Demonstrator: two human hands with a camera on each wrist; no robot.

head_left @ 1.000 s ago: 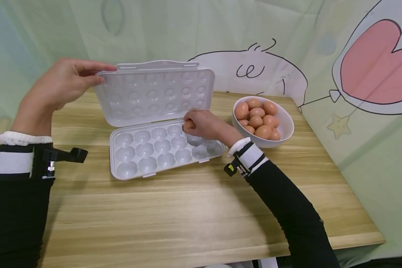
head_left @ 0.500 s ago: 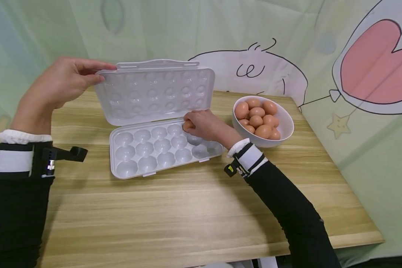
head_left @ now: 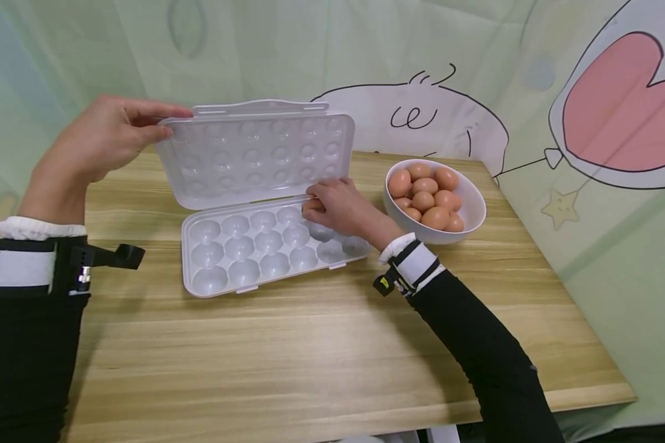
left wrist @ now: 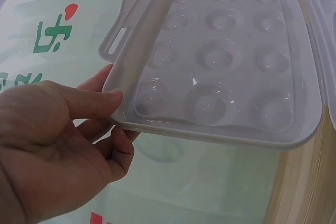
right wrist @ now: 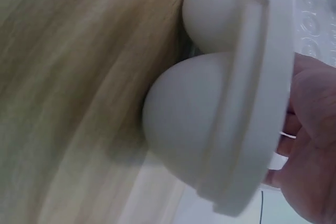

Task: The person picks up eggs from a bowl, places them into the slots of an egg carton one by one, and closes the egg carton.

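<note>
My left hand (head_left: 102, 136) pinches the upper left corner of the clear plastic egg box lid (head_left: 260, 154), which stands raised and tilted back. In the left wrist view, its thumb lies on the inner face of the lid (left wrist: 215, 56) and the fingers are behind. Over the back row of the white egg tray (head_left: 257, 274), toward its right end, my right hand (head_left: 343, 206) holds a brown egg (head_left: 309, 205), mostly hidden by the fingers. The tray cups in sight on the left hold nothing. In the right wrist view the tray's rim (right wrist: 257, 103) hides part of the hand (right wrist: 312, 135).
To the right of the tray stands a white bowl (head_left: 473, 206) with several brown eggs (head_left: 423, 201). The wooden table (head_left: 288, 357) runs in front, with its right edge slanting away. A printed cloth (head_left: 255, 49) hangs behind the table.
My right hand has shifted very slightly at the same cup, and less of the egg shows now. The left hand and the lid have stayed nearly still.
</note>
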